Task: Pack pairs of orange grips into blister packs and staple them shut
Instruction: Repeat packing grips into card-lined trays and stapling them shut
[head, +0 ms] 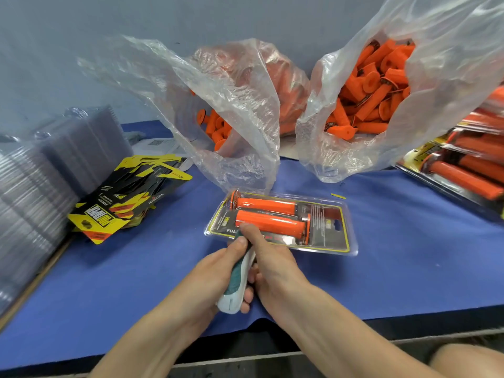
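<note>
Blister pack [331, 233] holding two orange grips [270, 224] lies mid-desk [395, 268]. Left hand [218, 271] and right hand [274, 264] both curl fingers round the stapler [238, 276], which sits at the pack's near-left edge.

Bare blue worktop [409, 255] is lying open along the near edge on either side of the left hand [215, 268] and right hand [275, 266], which are filling the near middle around a stapler [238, 279]. The blister pack [327, 227] is lying just beyond them. A left bag [240, 110] and a right bag [422, 110] are blocking the back, the left one drooping onto the pack's far corner. A card pile [128, 197] and stacked clear shells [35, 192] are closing off the left. Finished packs [469, 170] are crowding the far right.
</note>
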Tool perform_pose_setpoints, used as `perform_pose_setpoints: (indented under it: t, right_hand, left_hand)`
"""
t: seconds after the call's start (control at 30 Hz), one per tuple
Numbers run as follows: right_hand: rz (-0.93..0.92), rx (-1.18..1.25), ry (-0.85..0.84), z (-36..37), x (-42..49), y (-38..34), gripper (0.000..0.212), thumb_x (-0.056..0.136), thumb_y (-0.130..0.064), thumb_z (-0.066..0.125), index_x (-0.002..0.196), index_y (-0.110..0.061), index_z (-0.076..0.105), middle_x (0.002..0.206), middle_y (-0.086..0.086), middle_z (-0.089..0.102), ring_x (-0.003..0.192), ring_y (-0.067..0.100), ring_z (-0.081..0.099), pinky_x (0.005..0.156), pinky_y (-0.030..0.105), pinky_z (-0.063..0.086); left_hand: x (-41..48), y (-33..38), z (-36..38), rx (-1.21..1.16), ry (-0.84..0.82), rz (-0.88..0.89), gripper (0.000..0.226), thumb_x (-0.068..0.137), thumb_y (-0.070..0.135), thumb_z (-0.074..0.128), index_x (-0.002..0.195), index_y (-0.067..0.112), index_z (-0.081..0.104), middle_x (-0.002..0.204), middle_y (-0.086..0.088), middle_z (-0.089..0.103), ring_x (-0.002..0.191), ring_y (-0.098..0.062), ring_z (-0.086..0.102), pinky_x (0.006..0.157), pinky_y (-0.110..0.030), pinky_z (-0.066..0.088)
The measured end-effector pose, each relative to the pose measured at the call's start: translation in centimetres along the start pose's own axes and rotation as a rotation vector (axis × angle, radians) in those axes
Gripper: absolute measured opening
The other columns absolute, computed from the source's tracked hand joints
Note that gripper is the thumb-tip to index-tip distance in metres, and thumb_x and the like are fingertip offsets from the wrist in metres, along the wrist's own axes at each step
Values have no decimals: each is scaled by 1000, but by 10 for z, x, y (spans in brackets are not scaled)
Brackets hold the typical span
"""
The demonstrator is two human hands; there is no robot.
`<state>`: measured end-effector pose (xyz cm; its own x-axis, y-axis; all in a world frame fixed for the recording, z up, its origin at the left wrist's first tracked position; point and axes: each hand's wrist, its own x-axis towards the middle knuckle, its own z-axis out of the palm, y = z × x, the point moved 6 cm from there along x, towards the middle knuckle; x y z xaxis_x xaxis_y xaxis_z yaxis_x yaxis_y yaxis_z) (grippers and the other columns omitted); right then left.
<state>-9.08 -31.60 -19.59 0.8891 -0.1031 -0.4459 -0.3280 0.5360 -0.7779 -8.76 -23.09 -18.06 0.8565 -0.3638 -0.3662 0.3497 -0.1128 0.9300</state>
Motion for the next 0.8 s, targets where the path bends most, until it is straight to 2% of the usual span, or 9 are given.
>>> perform_pose_setpoints:
  t: [0.07,0.2,0.27,0.33,0.4,0.47,0.53,0.67,0.8]
  right_hand:
    - [16,-17,50,-2,1,2,58,82,-42,71,98,13,67,54,12,39,28,22,37,33,21,31]
    - [34,-30,58,-5,3,4,65,78,-45,72,104,13,66,48,8,34,30,23,38,34,22,31]
    - [44,-25,5,-4,4,4,63,80,-48,72,94,13,66,49,7,34,30,22,38,34,22,31]
    - [54,25,-60,-2,3,3,50,83,-50,70,80,0,65,49,7,38,33,19,41,34,23,34]
    - [78,144,-101,-2,1,3,42,89,-48,64,87,-6,67,57,4,56,46,17,55,45,27,44]
    - [94,256,-138,-3,0,1,32,98,-35,54,100,-5,66,79,8,73,70,21,71,62,29,55]
    - [87,275,-132,-9,0,-2,22,100,-20,49,94,-6,65,92,12,76,86,23,74,74,33,59]
    - [66,219,-93,-12,-1,-2,16,98,-13,54,101,-3,67,96,12,76,91,22,74,82,33,59]
    - [55,198,-36,-13,-2,-1,12,94,-8,59,89,-2,68,90,12,76,82,21,75,79,31,60]
  left_hand:
    - [-1,2,2,18,4,13,51,98,48,46,75,4,56,55,-12,57,41,-20,52,40,-24,44]
    - [-1,-1,2,34,0,4,54,97,52,45,73,5,58,58,-18,57,44,-24,52,43,-25,46]
    - [0,-2,1,28,36,-26,59,93,57,49,67,5,61,58,-20,57,43,-26,51,43,-26,46]
    - [0,1,-2,28,40,-55,63,83,64,54,68,4,66,64,-22,58,46,-28,52,44,-27,46]
    - [-6,5,-10,94,-22,-82,68,73,69,56,77,3,67,65,-20,60,47,-27,53,45,-27,47]
    - [-17,8,-27,262,-85,-114,71,71,77,56,76,6,66,60,-17,61,44,-25,54,45,-23,45]
    - [-30,10,-53,434,-85,-141,71,73,80,58,79,9,63,59,-14,64,45,-25,56,45,-22,45]
    - [-41,22,-114,585,131,-142,68,68,70,58,95,8,59,65,-8,69,50,-28,62,49,-31,51]
    - [-27,29,-163,603,556,-14,58,77,68,59,100,15,56,72,-7,71,55,-28,68,56,-40,57]
